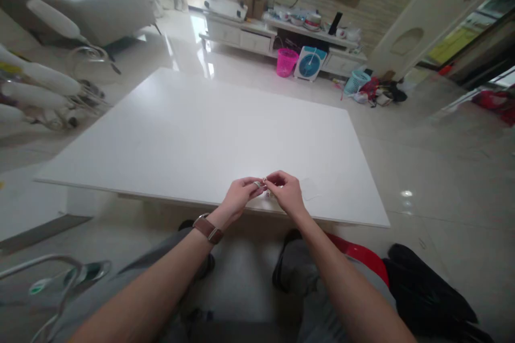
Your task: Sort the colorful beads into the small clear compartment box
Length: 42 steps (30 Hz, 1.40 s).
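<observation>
My left hand [238, 196] and my right hand [286, 191] meet at the near edge of a low white table [193, 134]. Both hands are pinched together on a tiny pale object [265, 186] that I cannot make out. A ring shows on a left finger and a brown watch strap [208, 228] circles my left wrist. A small clear piece [310, 188], maybe a plastic bag, lies on the table just right of my right hand.
My knees sit under the table's edge, with a red stool [358, 252] and a black bag [426, 295] at my right. A drying rack [44, 91] stands left. Across the glossy floor are a TV cabinet [257, 37], a pink basket [286, 61] and a small fan [309, 63].
</observation>
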Each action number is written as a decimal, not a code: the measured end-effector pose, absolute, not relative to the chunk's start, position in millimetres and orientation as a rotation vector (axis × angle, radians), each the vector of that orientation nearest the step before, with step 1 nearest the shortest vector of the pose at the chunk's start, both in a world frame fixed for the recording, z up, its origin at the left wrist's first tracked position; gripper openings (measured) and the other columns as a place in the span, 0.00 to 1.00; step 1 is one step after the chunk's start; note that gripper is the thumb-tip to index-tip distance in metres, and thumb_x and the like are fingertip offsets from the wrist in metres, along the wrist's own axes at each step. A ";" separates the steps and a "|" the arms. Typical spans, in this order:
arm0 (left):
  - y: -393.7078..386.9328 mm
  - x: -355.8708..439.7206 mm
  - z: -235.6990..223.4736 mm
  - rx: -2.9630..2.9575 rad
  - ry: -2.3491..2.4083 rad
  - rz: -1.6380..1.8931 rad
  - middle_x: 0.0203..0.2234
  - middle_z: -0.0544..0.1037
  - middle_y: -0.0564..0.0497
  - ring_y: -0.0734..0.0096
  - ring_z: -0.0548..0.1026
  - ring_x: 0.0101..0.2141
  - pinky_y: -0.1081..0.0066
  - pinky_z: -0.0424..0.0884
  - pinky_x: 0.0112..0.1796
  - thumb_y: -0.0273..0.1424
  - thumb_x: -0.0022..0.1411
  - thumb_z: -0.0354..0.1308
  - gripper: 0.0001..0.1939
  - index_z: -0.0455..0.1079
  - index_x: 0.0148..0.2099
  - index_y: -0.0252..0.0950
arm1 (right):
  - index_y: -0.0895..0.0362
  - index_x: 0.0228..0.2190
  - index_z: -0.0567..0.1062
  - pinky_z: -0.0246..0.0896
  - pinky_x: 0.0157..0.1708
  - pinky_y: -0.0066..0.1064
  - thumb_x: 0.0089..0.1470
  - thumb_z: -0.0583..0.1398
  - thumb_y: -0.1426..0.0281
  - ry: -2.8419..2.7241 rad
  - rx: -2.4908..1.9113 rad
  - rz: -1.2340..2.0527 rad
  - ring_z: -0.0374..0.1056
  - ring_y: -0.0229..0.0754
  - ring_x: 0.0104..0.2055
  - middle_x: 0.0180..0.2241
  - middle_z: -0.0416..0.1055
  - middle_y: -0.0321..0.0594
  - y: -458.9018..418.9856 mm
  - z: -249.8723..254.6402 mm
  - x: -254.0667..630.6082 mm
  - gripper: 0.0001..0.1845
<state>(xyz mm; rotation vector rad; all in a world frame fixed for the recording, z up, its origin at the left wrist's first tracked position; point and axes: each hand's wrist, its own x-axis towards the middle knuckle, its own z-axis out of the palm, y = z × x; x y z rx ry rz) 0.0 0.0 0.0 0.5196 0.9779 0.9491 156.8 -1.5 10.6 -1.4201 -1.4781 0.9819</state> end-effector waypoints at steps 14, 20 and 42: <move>0.2 0.2 -1.3 0.521 1.004 1.002 0.32 0.83 0.43 0.69 0.82 0.36 0.64 0.76 0.51 0.25 0.53 0.71 0.10 0.72 0.34 0.31 | 0.56 0.28 0.79 0.67 0.34 0.32 0.52 0.65 0.65 -1.481 -1.409 0.954 0.72 0.41 0.30 0.28 0.78 0.38 -1.9 13.5 155.9 0.07; -0.4 -2.7 -0.3 0.724 1.144 0.991 0.31 0.83 0.46 0.67 0.79 0.35 0.64 0.74 0.48 0.29 0.48 0.72 0.11 0.79 0.36 0.31 | 0.56 0.29 0.80 0.68 0.36 0.32 0.52 0.65 0.65 -1.488 -1.430 0.946 0.72 0.41 0.31 0.29 0.78 0.38 -2.1 15.3 155.8 0.07; 3.8 -6.6 -4.3 0.821 1.111 0.982 0.32 0.83 0.44 0.66 0.80 0.35 0.64 0.75 0.44 0.33 0.50 0.71 0.13 0.79 0.38 0.31 | 0.56 0.34 0.83 0.69 0.36 0.32 0.55 0.63 0.65 -1.561 -1.360 0.999 0.75 0.43 0.36 0.34 0.80 0.42 -1.9 5.7 155.2 0.10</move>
